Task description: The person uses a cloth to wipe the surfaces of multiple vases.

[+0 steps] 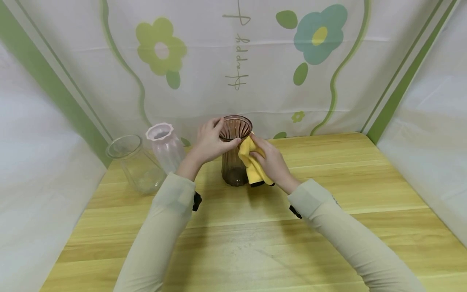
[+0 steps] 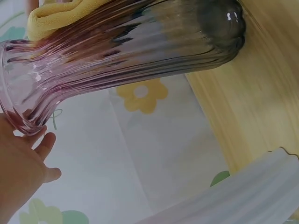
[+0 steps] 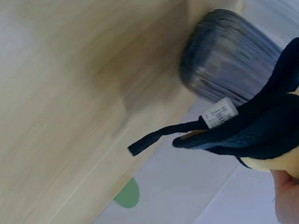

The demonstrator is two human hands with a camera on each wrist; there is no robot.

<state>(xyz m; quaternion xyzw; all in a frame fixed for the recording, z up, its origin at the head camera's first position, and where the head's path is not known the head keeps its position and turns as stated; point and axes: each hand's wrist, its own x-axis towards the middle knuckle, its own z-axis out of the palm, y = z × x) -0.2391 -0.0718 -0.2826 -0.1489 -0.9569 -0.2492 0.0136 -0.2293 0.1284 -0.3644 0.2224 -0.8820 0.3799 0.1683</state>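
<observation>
Gripping yellow cloth (image 1: 254,171) in right hand (image 1: 273,161), left hand (image 1: 209,142) curled round brown vase (image 1: 232,167), wooden table (image 1: 233,243) against flowered backdrop (image 1: 208,61).

brown vase (image 3: 233,56) blurred in right wrist view, cloth (image 3: 257,128) cut off, tag (image 3: 219,113) print illegible

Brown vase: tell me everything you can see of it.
The brown vase looks like see-through glass, with ribbed sides, a flared, pinkish rim and a darker, lobed base. It is roughly upright above the wooden table; whether its base touches is unclear. The left hand holds its rim; the right hand holds a yellow cloth against its side.
</observation>
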